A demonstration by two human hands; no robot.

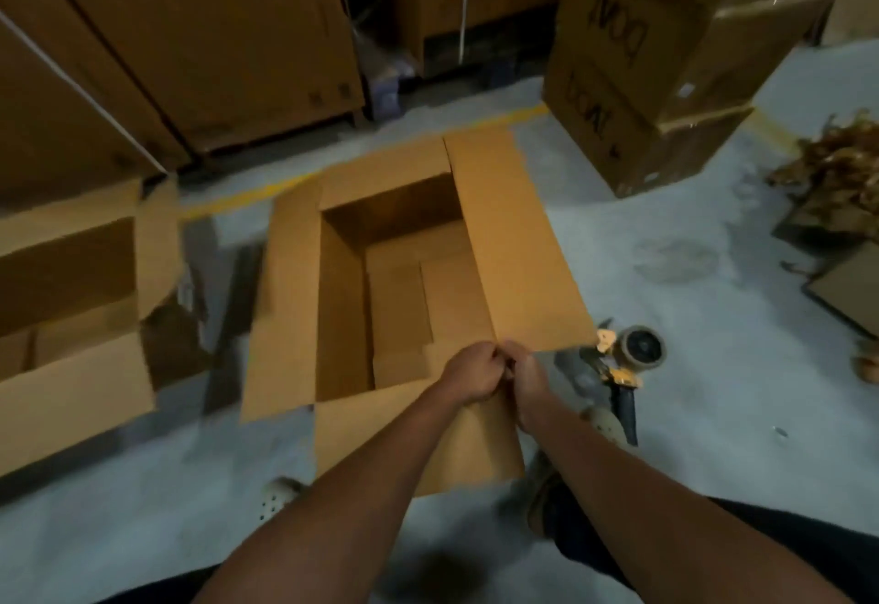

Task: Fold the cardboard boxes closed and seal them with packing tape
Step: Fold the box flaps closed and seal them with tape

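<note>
An open cardboard box (295,299) stands on the grey floor in the middle of the head view, its four top flaps spread outward and its inside empty. My left hand (468,372) and my right hand (528,377) meet at the box's near right corner, fingers curled on the cardboard where the near flap joins the long right flap (518,246). A tape dispenser (628,361) with a roll of packing tape lies on the floor just right of my right hand, apart from it.
A second open box (71,318) sits at the left. Stacked sealed boxes (656,56) stand at the back right, tall cartons (190,32) along the back. Cardboard scraps (837,175) lie at the far right. My feet are beside the box's near flap.
</note>
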